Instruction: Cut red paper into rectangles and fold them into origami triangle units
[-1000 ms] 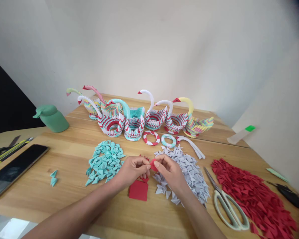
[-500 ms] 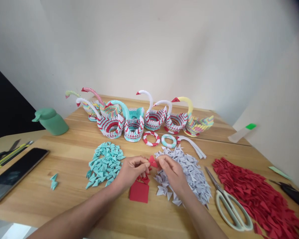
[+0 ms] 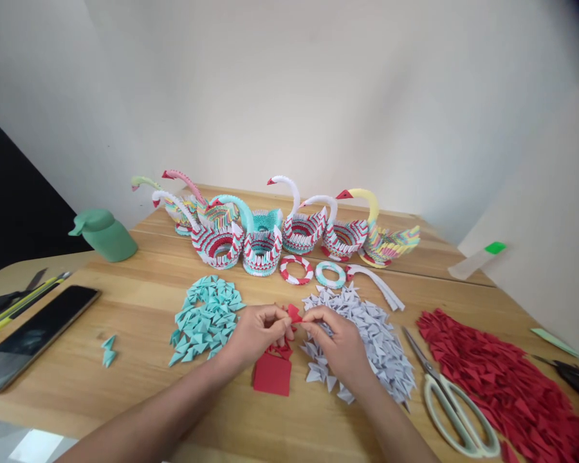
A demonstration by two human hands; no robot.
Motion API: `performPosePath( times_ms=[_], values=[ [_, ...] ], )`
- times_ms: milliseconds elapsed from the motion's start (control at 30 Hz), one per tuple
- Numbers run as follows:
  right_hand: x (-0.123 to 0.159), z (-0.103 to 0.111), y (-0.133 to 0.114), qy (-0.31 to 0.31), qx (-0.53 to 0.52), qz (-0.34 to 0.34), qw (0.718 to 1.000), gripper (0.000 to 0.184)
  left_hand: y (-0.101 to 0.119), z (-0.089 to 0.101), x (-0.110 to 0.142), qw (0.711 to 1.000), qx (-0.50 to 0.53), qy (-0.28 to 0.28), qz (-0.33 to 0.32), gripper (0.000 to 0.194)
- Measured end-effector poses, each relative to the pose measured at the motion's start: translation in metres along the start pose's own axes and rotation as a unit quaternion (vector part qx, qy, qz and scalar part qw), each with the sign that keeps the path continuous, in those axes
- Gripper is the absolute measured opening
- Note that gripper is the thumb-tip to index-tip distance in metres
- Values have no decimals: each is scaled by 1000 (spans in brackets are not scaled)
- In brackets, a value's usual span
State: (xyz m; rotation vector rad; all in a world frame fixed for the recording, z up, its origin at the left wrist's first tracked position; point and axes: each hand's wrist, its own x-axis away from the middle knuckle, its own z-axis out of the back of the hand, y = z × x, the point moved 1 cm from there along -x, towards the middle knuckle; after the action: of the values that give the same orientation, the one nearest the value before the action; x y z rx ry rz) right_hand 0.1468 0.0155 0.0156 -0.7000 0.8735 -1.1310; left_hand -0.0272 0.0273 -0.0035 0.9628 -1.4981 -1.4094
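Between my two hands is a small folded piece of red paper (image 3: 294,314), held up over the table. My left hand (image 3: 263,331) pinches its left side with thumb and finger. On the other side, my right hand (image 3: 335,337) grips its right edge between thumb and forefinger. Below them lies a stack of red paper rectangles (image 3: 272,375), with several small red folded pieces (image 3: 282,351) just behind it, partly hidden by my left hand. A heap of teal folded paper triangles (image 3: 207,318) is left of my hands. Pale grey-lilac triangles (image 3: 381,341) spread beneath and beyond my right hand.
Several paper swans (image 3: 263,247) line the back, with a red-white ring (image 3: 296,258), a teal-white ring (image 3: 319,273) and a white swan neck (image 3: 379,289) before them. Scissors (image 3: 456,405) and red triangles (image 3: 506,379) lie right; a phone (image 3: 33,334) and green jug (image 3: 103,236) left.
The red paper has tilted between my fingers, and my right hand's fingers have shifted along its right edge. The whole view has moved slightly, so the table's things appear a little further right.
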Motion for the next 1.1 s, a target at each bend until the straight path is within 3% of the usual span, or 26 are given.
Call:
performPosePath(
  times_ms=[233, 533, 667, 900, 1100],
  values=[
    [2, -4, 3, -12, -64, -72, 995, 15, 10, -6, 5, 993, -106, 35, -45, 22],
    [2, -6, 5, -11, -105, -98, 990, 19, 8, -8, 8, 974, -192, 67, -95, 18],
    [2, -7, 7, 6, -99, -87, 991, 16, 7, -9, 8, 980, -168, 64, -88, 19],
    [2, -8, 5, 40, -78, -55, 995, 13, -3, -9, 3, 1000, -17, 16, -5, 28],
    [4, -10, 5, 44, -71, -47, 995, 13, -4, -9, 1, 998, 39, 11, 38, 34]
  ],
)
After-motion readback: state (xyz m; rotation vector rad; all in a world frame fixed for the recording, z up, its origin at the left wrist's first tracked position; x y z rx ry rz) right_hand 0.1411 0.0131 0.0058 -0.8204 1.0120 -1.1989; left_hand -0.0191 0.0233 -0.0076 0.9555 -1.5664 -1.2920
